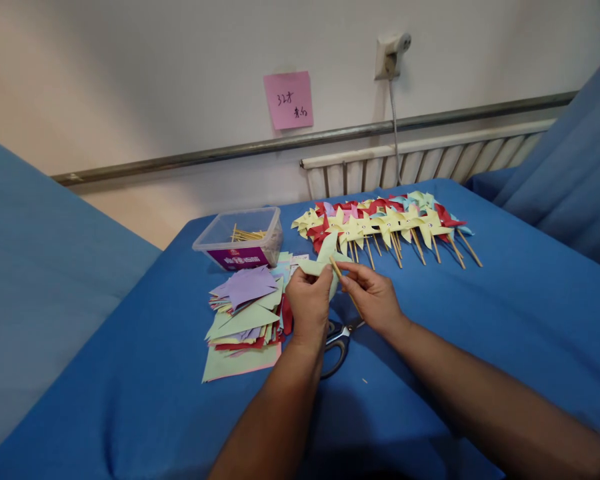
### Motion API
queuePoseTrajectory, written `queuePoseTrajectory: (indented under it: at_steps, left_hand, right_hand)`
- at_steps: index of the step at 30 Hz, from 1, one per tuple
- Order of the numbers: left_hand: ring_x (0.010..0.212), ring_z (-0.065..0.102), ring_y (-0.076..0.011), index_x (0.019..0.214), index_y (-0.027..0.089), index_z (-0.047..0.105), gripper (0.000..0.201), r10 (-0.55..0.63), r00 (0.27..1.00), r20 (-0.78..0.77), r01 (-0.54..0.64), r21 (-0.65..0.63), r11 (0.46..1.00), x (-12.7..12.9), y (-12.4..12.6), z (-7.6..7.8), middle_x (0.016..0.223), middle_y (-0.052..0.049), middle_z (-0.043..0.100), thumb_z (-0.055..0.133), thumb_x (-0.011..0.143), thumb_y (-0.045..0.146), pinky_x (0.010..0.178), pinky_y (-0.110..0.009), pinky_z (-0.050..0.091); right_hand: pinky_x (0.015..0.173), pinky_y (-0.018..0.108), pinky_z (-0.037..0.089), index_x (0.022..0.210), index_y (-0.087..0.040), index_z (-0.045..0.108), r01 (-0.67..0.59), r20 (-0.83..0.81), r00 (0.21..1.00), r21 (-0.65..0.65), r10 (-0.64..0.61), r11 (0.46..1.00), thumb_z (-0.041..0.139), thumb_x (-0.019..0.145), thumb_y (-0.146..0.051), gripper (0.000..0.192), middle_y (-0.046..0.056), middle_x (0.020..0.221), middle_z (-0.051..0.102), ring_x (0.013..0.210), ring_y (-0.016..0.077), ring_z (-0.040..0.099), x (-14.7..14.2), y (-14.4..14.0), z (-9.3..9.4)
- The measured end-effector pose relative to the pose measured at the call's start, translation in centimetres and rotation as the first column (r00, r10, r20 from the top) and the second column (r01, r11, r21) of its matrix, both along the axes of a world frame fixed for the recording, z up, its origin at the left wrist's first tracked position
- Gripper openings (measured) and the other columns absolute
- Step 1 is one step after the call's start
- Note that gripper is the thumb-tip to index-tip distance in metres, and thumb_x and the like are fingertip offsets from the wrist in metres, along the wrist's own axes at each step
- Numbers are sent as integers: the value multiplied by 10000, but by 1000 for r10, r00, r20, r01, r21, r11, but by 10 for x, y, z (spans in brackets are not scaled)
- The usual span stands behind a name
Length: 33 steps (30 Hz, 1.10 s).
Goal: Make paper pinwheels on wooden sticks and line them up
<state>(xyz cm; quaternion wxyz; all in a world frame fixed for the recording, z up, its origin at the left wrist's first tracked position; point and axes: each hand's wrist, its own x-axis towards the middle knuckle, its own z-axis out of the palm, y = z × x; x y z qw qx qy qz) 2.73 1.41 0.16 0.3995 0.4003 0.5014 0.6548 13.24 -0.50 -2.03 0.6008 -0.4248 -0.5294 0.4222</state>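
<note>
My left hand (307, 303) is closed on a pale green paper pinwheel (327, 250), its blades spreading above and beside the fingers. Between the fingers of my right hand (373, 293) is a thin wooden stick (347, 287), slanting with its upper end against the pinwheel near my left thumb. Whether the stick is fixed to the paper cannot be made out. Under my hands lie scissors (336, 357) with dark handles, partly hidden. To the left of my left hand rises a stack of cut coloured paper (245, 320) in purple, green, yellow and red.
Behind the paper stack stands a clear plastic box (237, 233) holding wooden sticks (247, 235). Finished pinwheels (390, 223) on sticks lie in rows at the back right. A blue cloth (505, 320) covers the table, with a radiator (430, 157) by the wall.
</note>
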Motion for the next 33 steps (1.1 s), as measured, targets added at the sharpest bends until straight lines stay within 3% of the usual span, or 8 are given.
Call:
queuePoseTrajectory:
  at_steps: [5,18,33]
  left_hand:
    - [604,597,-128,822,128,694,283,1,1000,0,-1,-9,1000,-1,-1,1,710,-16,693,767,616,307,562,-225,443]
    - [658,623,-146,821,128,702,283,8,1000,19,-8,-11,1000,0,-1,2,739,-25,706,776,599,288,647,-248,470]
    - [629,596,-130,786,132,688,248,15,999,-28,-15,-13,1000,-1,0,1,721,-15,689,757,614,297,627,-235,454]
  right_hand:
    - [650,265,498,1115,-191,688,7,-27,1000,-14,-7,1000,625,815,-298,324,25,790,685,666,137,588,0,1,-1]
    - [531,228,408,1134,-194,680,-4,13,1000,-4,4,1000,634,814,-316,346,5,733,611,577,103,493,1,0,-3]
    - [472,212,339,1122,-178,676,21,76,997,26,-23,999,631,808,-301,341,-11,720,598,515,76,419,2,-1,-2]
